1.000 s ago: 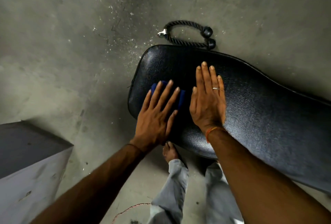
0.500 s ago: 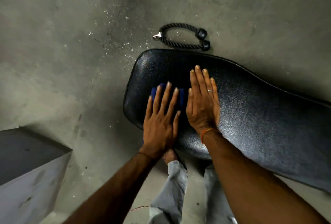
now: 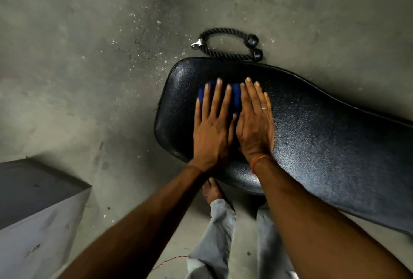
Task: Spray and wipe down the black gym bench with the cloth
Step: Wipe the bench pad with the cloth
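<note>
Left hand [image 3: 211, 131], fingers flat, has pushed the folded blue cloth [image 3: 234, 95] rightward across the black textured vinyl gym bench [image 3: 324, 144]; right hand [image 3: 254, 126] flat alongside, gripping nothing; wiping continues

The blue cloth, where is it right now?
In the head view, the blue cloth lies near the left end of the bench, pressed flat under the left hand, with the right hand close beside it.

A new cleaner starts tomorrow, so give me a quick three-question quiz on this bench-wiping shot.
1. True or false: the left hand lies flat on the cloth.
2. What lies on the floor beyond the bench? A rope handle; B spray bottle; C dumbbell.
3. Which hand wears a ring?
Key: 1 true; 2 A; 3 the right hand.
</note>
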The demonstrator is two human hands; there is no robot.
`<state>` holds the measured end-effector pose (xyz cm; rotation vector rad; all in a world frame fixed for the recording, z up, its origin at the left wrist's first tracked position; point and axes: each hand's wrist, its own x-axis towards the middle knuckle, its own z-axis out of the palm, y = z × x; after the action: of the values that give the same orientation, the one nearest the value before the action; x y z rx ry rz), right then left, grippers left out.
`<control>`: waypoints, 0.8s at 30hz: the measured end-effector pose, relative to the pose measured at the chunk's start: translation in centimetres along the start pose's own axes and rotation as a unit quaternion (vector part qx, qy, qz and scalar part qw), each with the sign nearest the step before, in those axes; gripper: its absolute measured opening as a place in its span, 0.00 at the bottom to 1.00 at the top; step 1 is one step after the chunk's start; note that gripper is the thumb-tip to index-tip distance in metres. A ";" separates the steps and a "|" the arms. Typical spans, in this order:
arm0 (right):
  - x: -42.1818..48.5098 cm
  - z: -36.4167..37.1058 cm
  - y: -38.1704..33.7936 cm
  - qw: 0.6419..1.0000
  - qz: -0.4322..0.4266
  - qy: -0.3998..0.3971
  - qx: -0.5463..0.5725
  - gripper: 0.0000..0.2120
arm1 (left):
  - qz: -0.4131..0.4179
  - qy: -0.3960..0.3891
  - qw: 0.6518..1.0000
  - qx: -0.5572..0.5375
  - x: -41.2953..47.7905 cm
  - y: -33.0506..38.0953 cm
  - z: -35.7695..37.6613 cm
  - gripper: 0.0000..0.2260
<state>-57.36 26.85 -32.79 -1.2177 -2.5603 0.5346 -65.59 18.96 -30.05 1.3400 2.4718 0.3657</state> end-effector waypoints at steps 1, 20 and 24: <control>0.0 -0.1 0.0 1.000 0.006 0.005 0.018 0.30 | 0.001 -0.011 0.999 -0.044 -1.4 0.1 0.0 0.29; -0.4 -0.5 0.2 0.999 0.000 0.001 0.054 0.26 | -0.025 0.041 0.999 0.021 3.4 -7.8 -2.6 0.27; -0.5 -1.5 -0.4 0.988 0.052 0.040 0.140 0.23 | -0.010 0.041 0.999 -0.006 3.2 -8.3 -2.8 0.33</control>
<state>-56.70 26.57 -31.29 -1.2481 -2.2710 0.8180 -74.64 17.07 -30.96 1.3193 2.5439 0.4396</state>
